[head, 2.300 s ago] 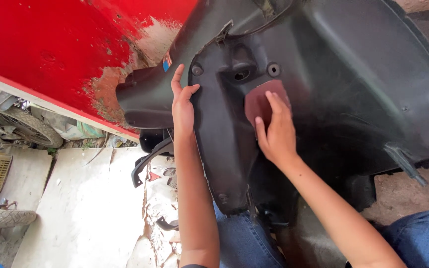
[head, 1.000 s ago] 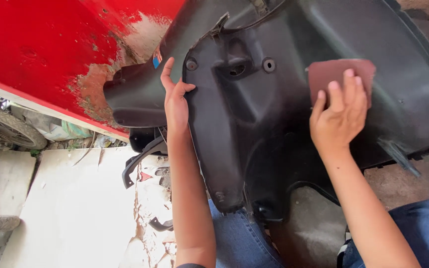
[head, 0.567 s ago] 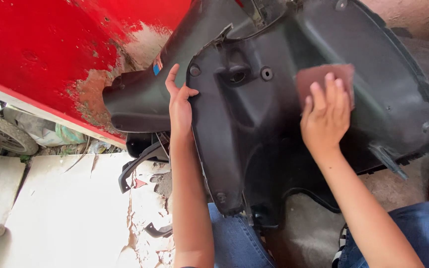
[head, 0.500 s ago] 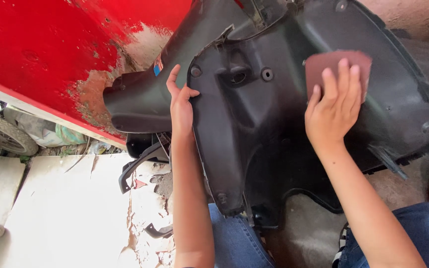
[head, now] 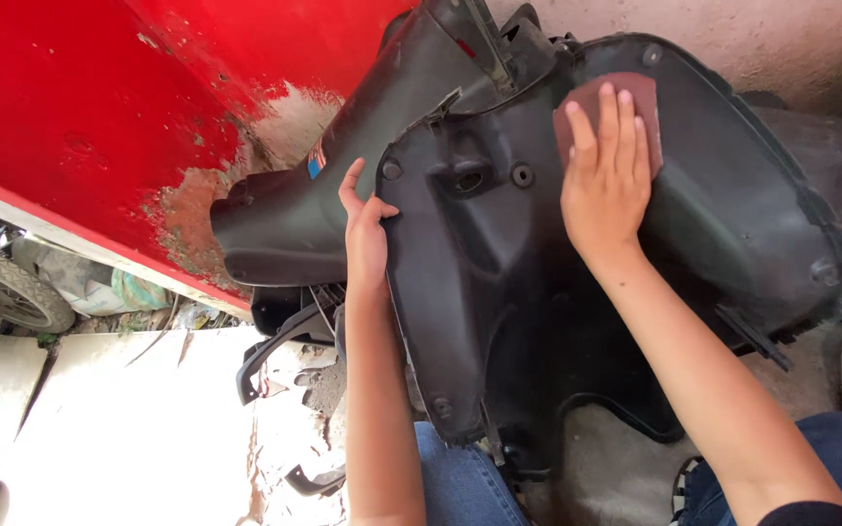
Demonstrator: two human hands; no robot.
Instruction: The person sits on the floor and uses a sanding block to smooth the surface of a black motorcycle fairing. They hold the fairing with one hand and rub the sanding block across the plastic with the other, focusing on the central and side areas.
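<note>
- Black plastic scooter panel stands propped against your knees, its far end leaning toward the red wall; you are rubbing its inner face
- Your right hand lies flat with fingers spread a little, pressing a reddish-brown sheet of sandpaper on the far right part of the panel; keep the palm flat and the pressure even so the sheet does not fold
- Your left hand grips the panel's left edge, fingers curled round it; hold it firm so the part does not rock
- Screw bosses and holes sit just left of the sheet; the ribs there may snag it
- Loose black trim pieces lie on the pale ground near left, a tyre further left, well apart
</note>
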